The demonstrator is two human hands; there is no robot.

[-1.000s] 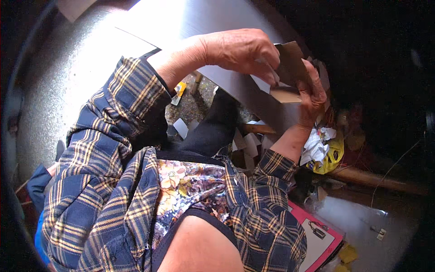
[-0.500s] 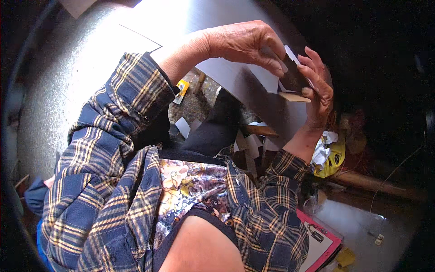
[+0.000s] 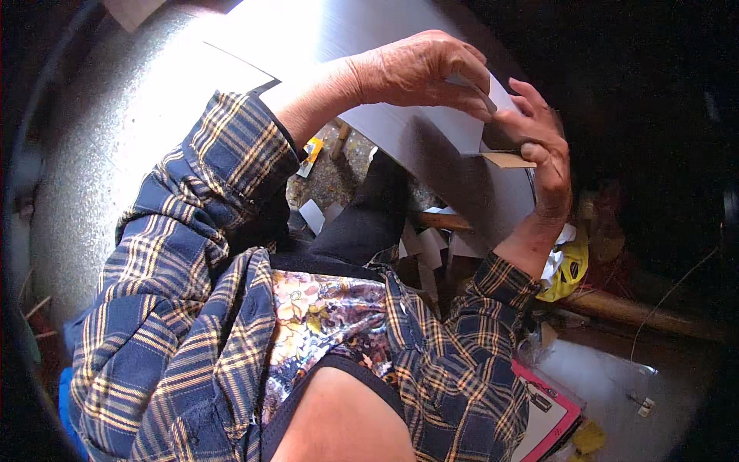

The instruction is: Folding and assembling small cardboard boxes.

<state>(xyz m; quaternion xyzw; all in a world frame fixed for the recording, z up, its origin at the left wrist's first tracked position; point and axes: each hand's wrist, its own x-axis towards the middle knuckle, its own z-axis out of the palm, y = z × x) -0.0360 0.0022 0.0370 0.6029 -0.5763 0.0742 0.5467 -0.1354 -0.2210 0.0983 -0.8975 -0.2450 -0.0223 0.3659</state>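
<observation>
Over the grey tabletop [image 3: 369, 46], both hands work on a small folded piece of card [image 3: 508, 160]. It has white faces and a tan flap, and looks like a small carton, though fingers cover much of it. My left hand [image 3: 423, 73] comes in from the left, its thumb and fingers pinching the white upper edge. At the card's right side, my right hand [image 3: 548, 150] presses its thumb near the tan flap, with its fingers bent around the far side. The fingertips of both hands nearly meet over the card.
White paper scraps [image 3: 312, 217] lie below the table, near my dark trouser leg [image 3: 377, 192]. A yellow packet [image 3: 310, 157] is on the speckled floor. To the right are a yellow bag [image 3: 570, 269], a wooden pole [image 3: 639, 317] and a pink-edged board [image 3: 560, 433].
Both hands have shifted slightly right with the card. My right fingers have bent in closer to my left fingertips, and the tan flap has moved right.
</observation>
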